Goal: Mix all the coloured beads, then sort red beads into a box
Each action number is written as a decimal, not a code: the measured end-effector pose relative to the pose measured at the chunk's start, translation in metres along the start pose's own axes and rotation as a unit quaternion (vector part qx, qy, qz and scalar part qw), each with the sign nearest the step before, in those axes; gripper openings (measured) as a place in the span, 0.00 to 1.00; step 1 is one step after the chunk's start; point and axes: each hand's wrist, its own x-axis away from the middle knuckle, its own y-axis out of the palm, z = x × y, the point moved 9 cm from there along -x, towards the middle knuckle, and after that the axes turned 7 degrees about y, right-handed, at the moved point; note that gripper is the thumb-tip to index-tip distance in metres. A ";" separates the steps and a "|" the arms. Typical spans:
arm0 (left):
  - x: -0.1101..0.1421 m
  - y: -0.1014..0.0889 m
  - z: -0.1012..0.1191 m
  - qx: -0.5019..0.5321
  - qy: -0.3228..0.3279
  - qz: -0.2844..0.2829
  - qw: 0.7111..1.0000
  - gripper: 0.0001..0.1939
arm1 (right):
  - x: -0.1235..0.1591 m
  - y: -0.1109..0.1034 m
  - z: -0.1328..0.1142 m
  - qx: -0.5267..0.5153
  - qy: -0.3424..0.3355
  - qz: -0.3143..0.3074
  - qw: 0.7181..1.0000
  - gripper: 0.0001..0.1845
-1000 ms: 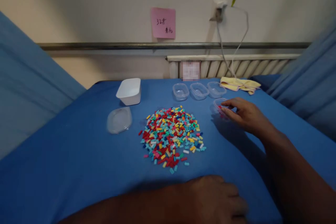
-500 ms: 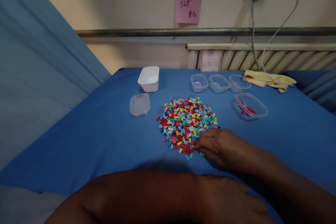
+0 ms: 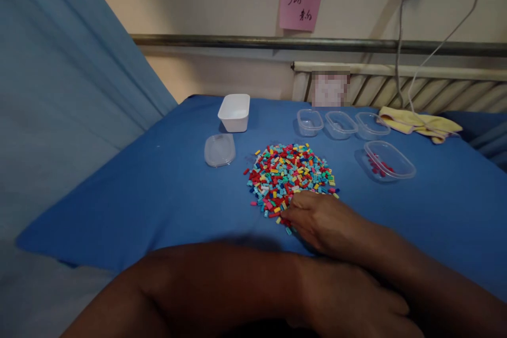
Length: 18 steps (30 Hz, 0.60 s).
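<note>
The right hand [image 3: 322, 222] sits just below the frame's centre, fingertips [image 3: 291, 212] bunched together and pressed into the near edge of the pile of small bricks [image 3: 292, 174]; whether a piece is pinched between them cannot be told. That pile is a roughly round heap at mid-frame, red, yellow, teal, light blue and white pieces jumbled every which way, so no single direction shows. Down at the bottom, the left hand [image 3: 356, 306] lies flat on the blue cloth [image 3: 158, 195], fingers relaxed and loosely curled, holding nothing, its forearm crossing in front of the viewer. To the right of the heap stands a clear oval tub [image 3: 390, 161] with a few red pieces inside. Above it, a row of three small clear tubs [image 3: 340, 123]. Upper left of the heap: a clear lid [image 3: 219, 150] and a white tray [image 3: 234, 112]. A yellow cloth [image 3: 420, 124] lies far right.
</note>
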 end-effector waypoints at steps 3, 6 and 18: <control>0.002 0.002 0.000 -0.015 -0.009 0.013 1.000 0.16 | 0.003 0.002 0.013 0.007 0.028 -0.011 1.000 0.16; 0.005 0.008 0.000 0.021 -0.012 0.029 0.999 0.16 | 0.012 -0.004 0.030 -0.017 0.051 0.005 0.999 0.12; 0.009 0.014 -0.015 0.174 -0.024 0.043 0.984 0.14 | 0.020 -0.024 0.049 -0.050 0.092 0.032 0.994 0.11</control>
